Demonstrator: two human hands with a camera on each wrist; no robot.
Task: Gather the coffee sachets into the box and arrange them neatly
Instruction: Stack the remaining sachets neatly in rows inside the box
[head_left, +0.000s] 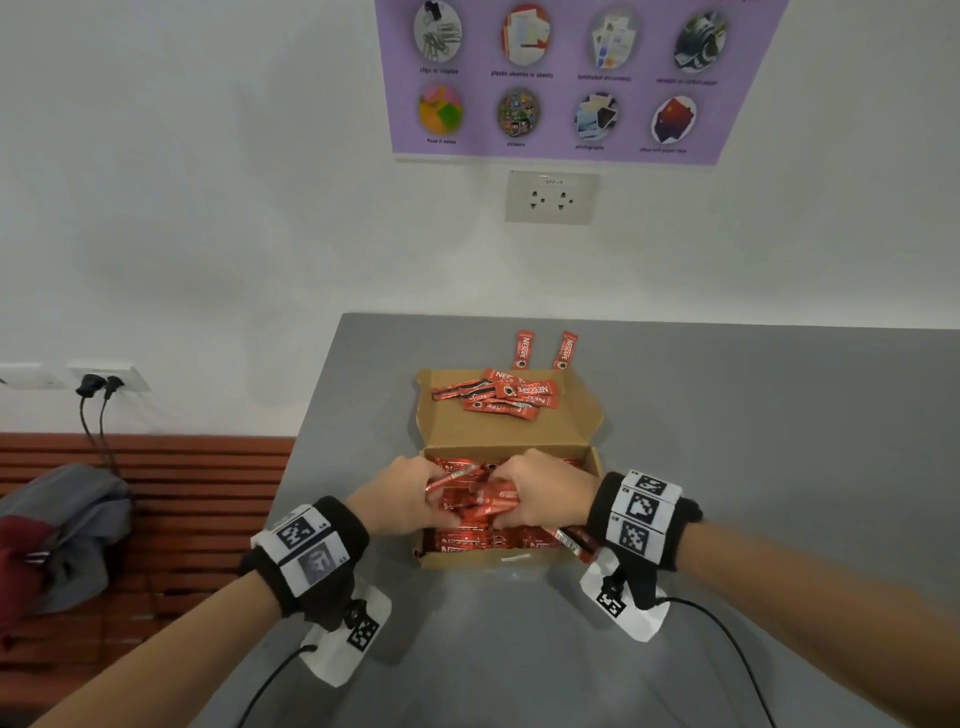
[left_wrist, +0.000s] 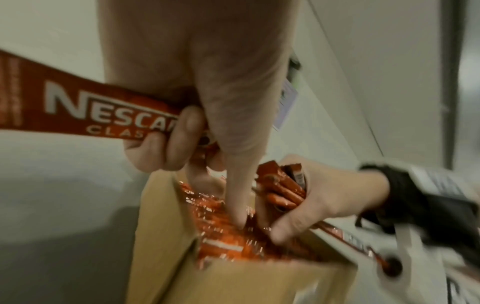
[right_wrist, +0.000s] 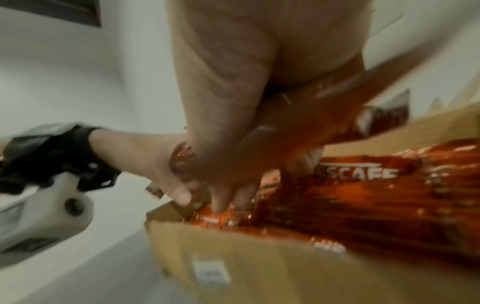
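Red foil coffee sachets (head_left: 470, 501) sit bunched in both hands' curled fingers (head_left: 415, 493) over the open brown cardboard box (head_left: 511, 556) on the grey bench (head_left: 727, 441); judgement: square ends first, lower flat, then fetch strays beyond fingers.

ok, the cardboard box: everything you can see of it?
The brown corrugated cardboard box sits open on the grey table, its lid flap folded back flat away from the person. Red Nescafe coffee sachets fill the tray; a loose pile lies on the flap. Both hands, left and right, grip sachets over it.
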